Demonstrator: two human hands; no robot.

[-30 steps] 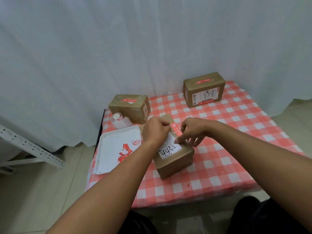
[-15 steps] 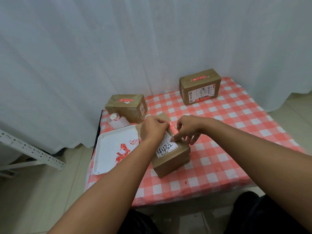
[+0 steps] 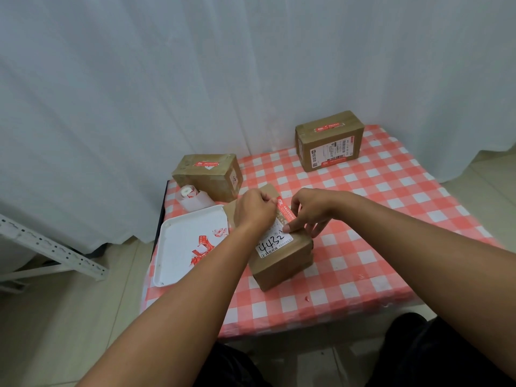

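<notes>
Left hand (image 3: 254,209), right hand (image 3: 312,210) on box (image 3: 282,263) sticker (image 3: 286,213)

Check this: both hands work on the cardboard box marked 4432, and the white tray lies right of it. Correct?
No. The head view shows the white tray left of the cardboard box marked 4432, not right. The left hand and right hand do work on it.
</notes>
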